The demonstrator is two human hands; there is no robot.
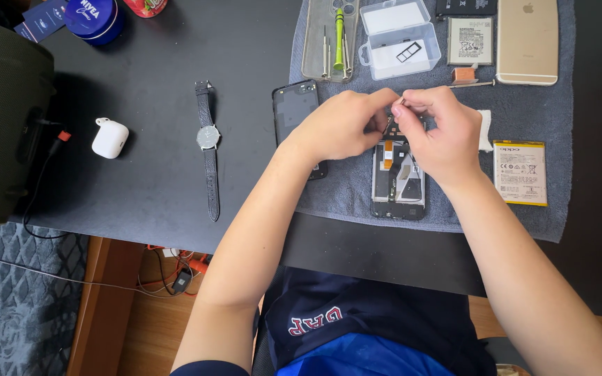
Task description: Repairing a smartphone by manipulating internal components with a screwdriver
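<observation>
Both hands, left (339, 125) and right (439, 129), pinch at the opened phone's (398, 177) top end.

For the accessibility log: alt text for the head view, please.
Both hands, left hand and right hand, work at the top of an opened phone on a grey cloth. A wristwatch lies left.

Both hands cover the opened phone's (398, 177) top end — whatever the fingertips pinch is too small to tell.
</observation>
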